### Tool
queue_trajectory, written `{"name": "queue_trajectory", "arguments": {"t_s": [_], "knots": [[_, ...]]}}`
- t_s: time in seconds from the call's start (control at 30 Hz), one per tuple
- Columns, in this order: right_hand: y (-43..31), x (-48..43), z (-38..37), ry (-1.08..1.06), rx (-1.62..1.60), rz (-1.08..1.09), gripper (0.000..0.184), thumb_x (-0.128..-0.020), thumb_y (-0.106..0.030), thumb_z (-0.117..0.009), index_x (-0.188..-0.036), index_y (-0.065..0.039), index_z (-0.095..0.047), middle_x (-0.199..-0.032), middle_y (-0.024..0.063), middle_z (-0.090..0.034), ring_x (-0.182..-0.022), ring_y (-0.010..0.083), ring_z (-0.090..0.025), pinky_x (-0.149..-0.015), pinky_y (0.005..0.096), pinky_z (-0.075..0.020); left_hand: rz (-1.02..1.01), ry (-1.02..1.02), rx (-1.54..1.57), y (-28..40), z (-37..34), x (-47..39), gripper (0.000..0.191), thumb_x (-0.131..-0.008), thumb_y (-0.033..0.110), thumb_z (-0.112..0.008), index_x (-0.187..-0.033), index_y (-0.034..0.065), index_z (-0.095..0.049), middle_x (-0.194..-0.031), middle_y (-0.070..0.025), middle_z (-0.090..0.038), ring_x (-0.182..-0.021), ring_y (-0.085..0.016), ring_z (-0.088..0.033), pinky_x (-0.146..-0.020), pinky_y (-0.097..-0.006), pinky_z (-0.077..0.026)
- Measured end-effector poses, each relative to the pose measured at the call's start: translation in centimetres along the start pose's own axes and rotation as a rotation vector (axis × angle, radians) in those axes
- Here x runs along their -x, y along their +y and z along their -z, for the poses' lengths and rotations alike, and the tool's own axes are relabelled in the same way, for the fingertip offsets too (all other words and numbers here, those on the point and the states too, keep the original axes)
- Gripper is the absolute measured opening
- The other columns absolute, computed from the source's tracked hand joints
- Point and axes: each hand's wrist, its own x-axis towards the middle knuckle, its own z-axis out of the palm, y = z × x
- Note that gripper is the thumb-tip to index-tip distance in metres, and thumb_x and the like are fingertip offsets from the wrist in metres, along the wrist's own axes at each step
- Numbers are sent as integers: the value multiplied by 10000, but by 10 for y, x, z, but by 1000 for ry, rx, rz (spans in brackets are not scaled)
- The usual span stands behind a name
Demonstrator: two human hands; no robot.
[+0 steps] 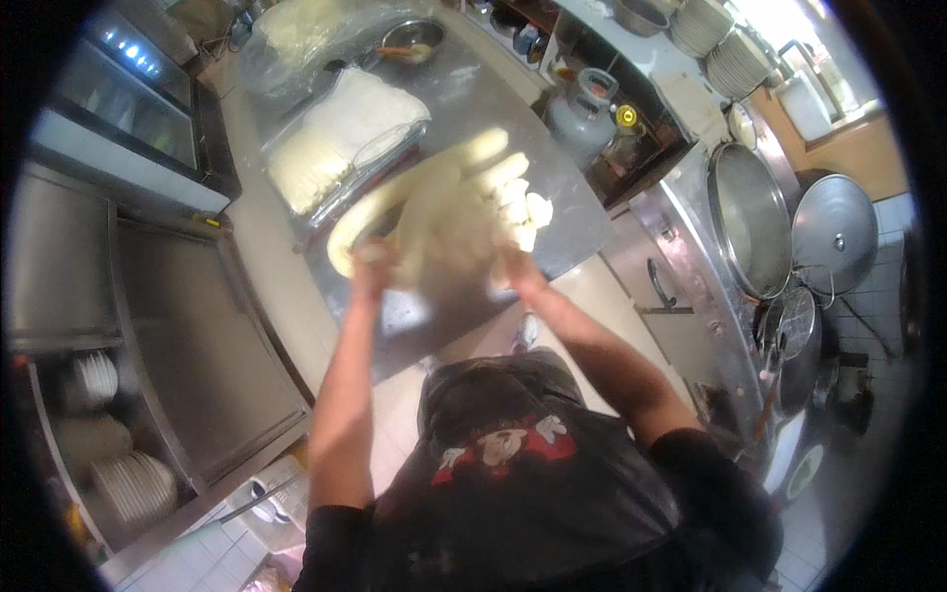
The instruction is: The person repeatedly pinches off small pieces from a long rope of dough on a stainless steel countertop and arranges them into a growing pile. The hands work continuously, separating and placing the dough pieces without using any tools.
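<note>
Over the near end of a metal worktable (570, 200), my left hand (373, 265) is closed around one end of a pale dough strip (444, 229). My right hand (520, 270) grips its other side, and the stretch between them is smeared by motion blur. A thick dough rope (414, 185) curves from beside my left hand up towards the table's middle. Several cut dough pieces (536, 211) lie just beyond my right hand. Further up sits a slab of dough (311, 166), partly under a white cloth (366, 107).
A metal bowl (414, 35) and a plastic-covered mass (311, 29) stand at the far end. To the right are a gas cylinder (584, 115), a large pot (751, 222) and a lid (836, 229). Steel cabinets (200, 325) line the left.
</note>
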Motion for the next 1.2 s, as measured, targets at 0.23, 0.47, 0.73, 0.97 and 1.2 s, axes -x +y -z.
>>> {"name": "queue_trajectory", "arguments": {"t_s": [0.23,0.47,0.73,0.97,1.2], "knots": [[35,-5,61,-139,227,-84,238,-1059,-279,-530,-1117,-55,-585,-918,-9,-576,-818,74,-543,-671,229,-436,-352,301,-25,46,69,127,174,-847,2,-737,-845,107,-599,-834,-8,-623,-761,-112,-581,-710,-278,-501],[40,16,60,-157,825,139,284,-981,-233,-590,-854,13,-657,-712,76,-645,-643,162,-594,-617,343,-488,-638,-81,-964,-98,-79,129,415,-718,267,-831,-1040,92,-637,-1006,-128,-651,-988,-289,-626,-876,-429,-500],[67,14,16,-366,759,112,304,-926,-5,-637,-1228,15,-625,-1028,84,-691,-895,134,-658,-800,291,-541,-317,-242,-1126,-92,-68,98,413,-770,319,-733,-1045,35,-613,-1080,-157,-637,-1065,-333,-591,-948,-473,-432],[47,16,11,-147,730,12,289,-1038,-226,-533,-997,24,-672,-840,69,-672,-797,151,-641,-721,336,-520,-158,-431,-1088,-70,-82,81,316,-781,356,-723,-934,80,-701,-911,-151,-731,-918,-311,-708,-916,-453,-451],[25,-24,-29,-21,1037,281,285,-972,-148,-585,-788,42,-692,-633,104,-630,-534,180,-525,-532,389,-436,-55,-388,-1150,-29,-96,68,194,-801,172,-661,-940,69,-750,-975,-157,-757,-988,-311,-727,-976,-511,-451]]}}
